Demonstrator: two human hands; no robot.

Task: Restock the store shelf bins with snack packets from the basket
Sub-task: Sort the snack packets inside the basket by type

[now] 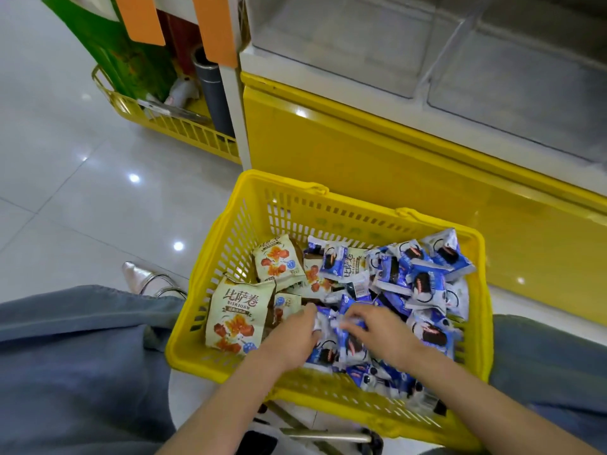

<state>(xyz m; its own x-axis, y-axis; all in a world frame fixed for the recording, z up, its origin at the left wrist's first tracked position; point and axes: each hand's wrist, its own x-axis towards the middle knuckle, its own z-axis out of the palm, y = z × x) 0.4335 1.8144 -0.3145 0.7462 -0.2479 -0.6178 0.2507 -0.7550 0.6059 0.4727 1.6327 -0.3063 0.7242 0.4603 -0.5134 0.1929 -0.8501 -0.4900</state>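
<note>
Two yellow baskets (328, 208): one at lower centre, and a second basket (184, 129) at upper left. Five cream pizza-roll packets (235, 318) show at the left of the lower-centre one, some half buried. Blue-and-white packets (427, 284) heap up on its right side, well over a dozen (too tangled for an exact count). Two hands at the bottom: a left hand (292, 336) and a right hand (381, 330). Two clear shelf bins (345, 37) at upper right. Two orange tags (141, 18) along the top. One silver shoe (138, 274) at mid left.
</note>
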